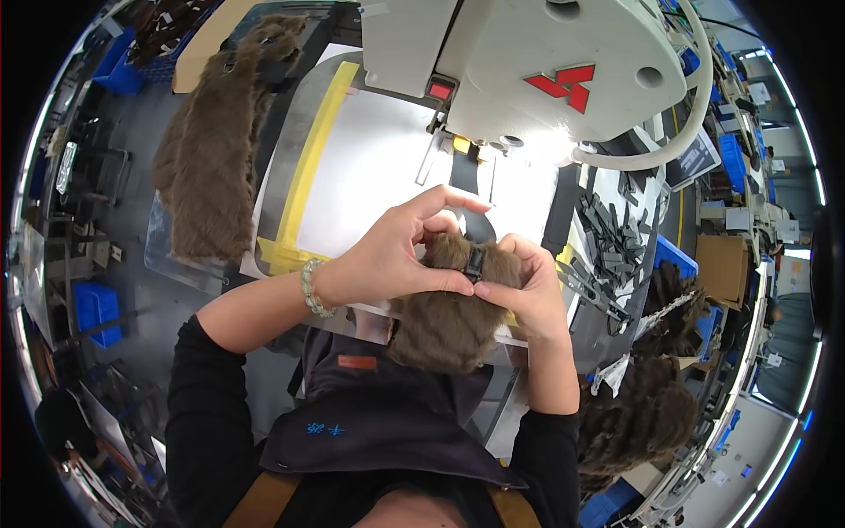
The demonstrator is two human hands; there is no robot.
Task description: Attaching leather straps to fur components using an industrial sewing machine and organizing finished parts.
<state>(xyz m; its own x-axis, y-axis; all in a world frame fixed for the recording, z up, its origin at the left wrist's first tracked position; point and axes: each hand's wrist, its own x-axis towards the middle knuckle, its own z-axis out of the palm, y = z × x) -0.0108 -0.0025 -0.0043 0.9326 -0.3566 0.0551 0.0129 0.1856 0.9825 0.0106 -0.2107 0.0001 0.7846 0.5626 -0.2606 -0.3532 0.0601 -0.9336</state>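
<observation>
Both hands pinch a brown faux-fur piece [453, 308] above the table [370, 167], below the sewing machine head [563, 70]. The left hand [387, 260] and right hand [524, 290] grip its black strap [476, 261]; keeping the strap centred and fur clear would help.

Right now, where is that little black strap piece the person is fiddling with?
The black strap piece sits mid-picture on top of the brown fur piece, pinched between the left hand and right hand, just below the white sewing machine.

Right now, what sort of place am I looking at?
Likely a sewing workshop or garment factory: an industrial sewing machine stands over the table, brown fur pieces lie stacked alongside, and both hands hold a fur piece with a black strap.
</observation>
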